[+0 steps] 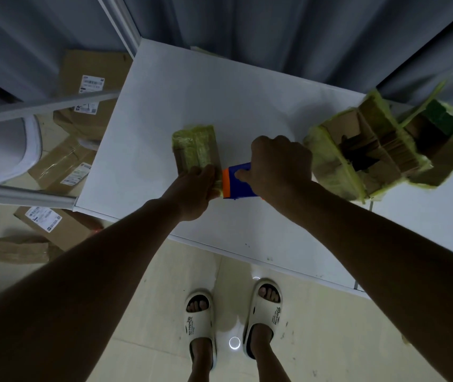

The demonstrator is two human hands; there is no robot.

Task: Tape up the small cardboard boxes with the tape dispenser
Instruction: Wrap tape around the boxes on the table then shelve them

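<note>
One small cardboard box (195,153), wrapped in yellow-green tape, lies on the white desk (164,106), a little left of the middle and nearer the front edge than the back. Its long axis runs from the back of the desk toward the person, its near end tilted slightly to the right. The left hand (196,188) grips that near end, fingers curled over it. One blue tape dispenser (240,181) with an orange front band sits just beside the box's near end, orange end pointing left at the box, its length lying across the desk. The right hand (277,164) is clenched around the dispenser from above, forefinger laid along the blue body.

At the right edge of the desk stands one pile of cardboard boxes (379,150), taped with the same yellow-green tape and overhanging the edge; how many it holds cannot be told. On the floor left of the desk lie several brown cartons with white labels (90,86). Two feet in white slippers (200,321) stand on the pale tiles before the front edge.
</note>
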